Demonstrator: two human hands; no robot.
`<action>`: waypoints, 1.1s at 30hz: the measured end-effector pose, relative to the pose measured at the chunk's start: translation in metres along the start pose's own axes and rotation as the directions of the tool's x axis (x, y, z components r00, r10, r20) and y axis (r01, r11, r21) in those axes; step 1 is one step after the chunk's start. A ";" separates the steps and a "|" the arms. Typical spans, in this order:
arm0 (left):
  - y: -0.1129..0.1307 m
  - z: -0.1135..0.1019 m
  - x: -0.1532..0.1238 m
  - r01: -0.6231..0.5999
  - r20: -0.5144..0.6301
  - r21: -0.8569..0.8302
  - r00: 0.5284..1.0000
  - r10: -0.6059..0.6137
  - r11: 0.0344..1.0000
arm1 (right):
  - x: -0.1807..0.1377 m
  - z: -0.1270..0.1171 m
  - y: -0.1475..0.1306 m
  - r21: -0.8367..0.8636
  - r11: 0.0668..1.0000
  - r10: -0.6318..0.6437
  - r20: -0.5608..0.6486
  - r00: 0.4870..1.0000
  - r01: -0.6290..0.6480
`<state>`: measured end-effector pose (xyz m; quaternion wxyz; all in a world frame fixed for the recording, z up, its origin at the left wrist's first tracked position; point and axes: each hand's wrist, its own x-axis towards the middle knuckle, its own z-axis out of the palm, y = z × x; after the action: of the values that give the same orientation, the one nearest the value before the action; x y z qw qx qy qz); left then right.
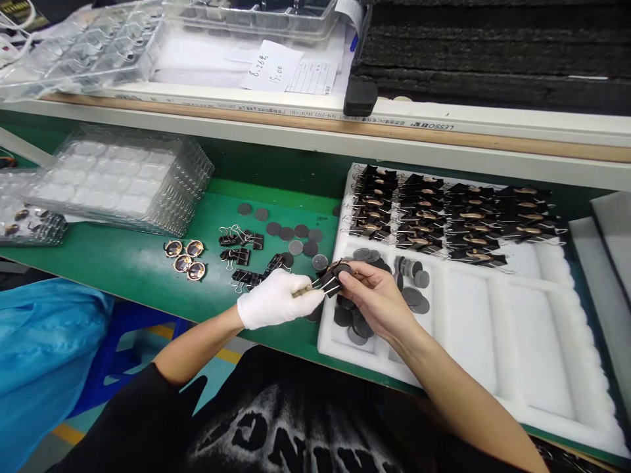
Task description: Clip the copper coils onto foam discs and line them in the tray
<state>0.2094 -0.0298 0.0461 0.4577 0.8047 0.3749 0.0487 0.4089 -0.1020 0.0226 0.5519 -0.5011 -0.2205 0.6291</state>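
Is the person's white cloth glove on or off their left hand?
On: the white cloth glove covers the left hand and stops at the wrist, where the bare forearm begins.

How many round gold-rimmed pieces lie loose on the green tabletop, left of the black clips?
4, clustered together: an upper-left piece, an upper-right piece, a lower-left piece and a lower-right piece, all on the green tabletop. None there looks hidden.
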 end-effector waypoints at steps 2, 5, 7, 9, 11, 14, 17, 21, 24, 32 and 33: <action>-0.001 -0.004 -0.002 -0.051 0.014 0.044 0.999 0.050 0.998 | 0.000 0.001 -0.001 0.015 1.000 -0.003 -0.006 1.000 0.003; -0.009 -0.020 -0.005 -0.161 -0.047 0.210 0.984 0.174 0.964 | 0.000 0.000 -0.007 0.062 0.998 -0.022 -0.036 0.999 0.024; -0.018 -0.032 -0.006 -0.054 -0.233 0.413 0.959 0.162 0.909 | 0.000 -0.002 -0.013 0.136 0.990 -0.022 -0.077 0.997 0.032; -0.029 -0.041 -0.005 0.138 -0.388 0.590 0.912 0.130 0.795 | 0.001 -0.004 -0.017 0.233 0.972 0.015 -0.122 0.992 0.014; -0.038 -0.043 -0.002 0.194 -0.379 0.718 0.915 0.142 0.668 | 0.002 -0.004 -0.018 0.295 0.955 0.057 -0.150 0.987 -0.010; -0.045 -0.040 0.005 0.148 -0.303 0.801 0.936 0.179 0.581 | 0.001 -0.002 -0.015 0.269 0.963 0.070 -0.126 0.990 -0.034; -0.040 -0.040 0.008 0.178 -0.352 0.797 0.914 0.204 0.577 | -0.002 0.001 -0.011 0.172 0.984 0.048 -0.026 0.999 -0.042; -0.014 -0.036 0.003 -0.004 -0.427 0.569 0.853 0.299 0.822 | -0.008 0.002 -0.009 0.000 0.999 -0.039 0.142 0.989 0.040; 0.002 -0.026 -0.002 -0.206 -0.416 0.214 0.865 0.279 0.955 | -0.012 -0.001 -0.008 -0.120 0.983 -0.101 0.294 0.951 0.141; 0.005 -0.028 -0.006 -0.159 -0.177 0.346 0.957 0.231 0.925 | -0.014 -0.002 -0.019 -0.411 0.849 -0.132 0.443 0.886 0.332; 0.006 -0.028 -0.007 -0.142 -0.188 0.400 0.954 0.233 0.905 | -0.013 -0.001 -0.019 -0.410 0.848 -0.136 0.446 0.885 0.336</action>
<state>0.1964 -0.0168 0.0687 0.2384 0.8996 0.3482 0.1124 0.4174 -0.1093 0.0426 0.4293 -0.4498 -0.5373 0.5698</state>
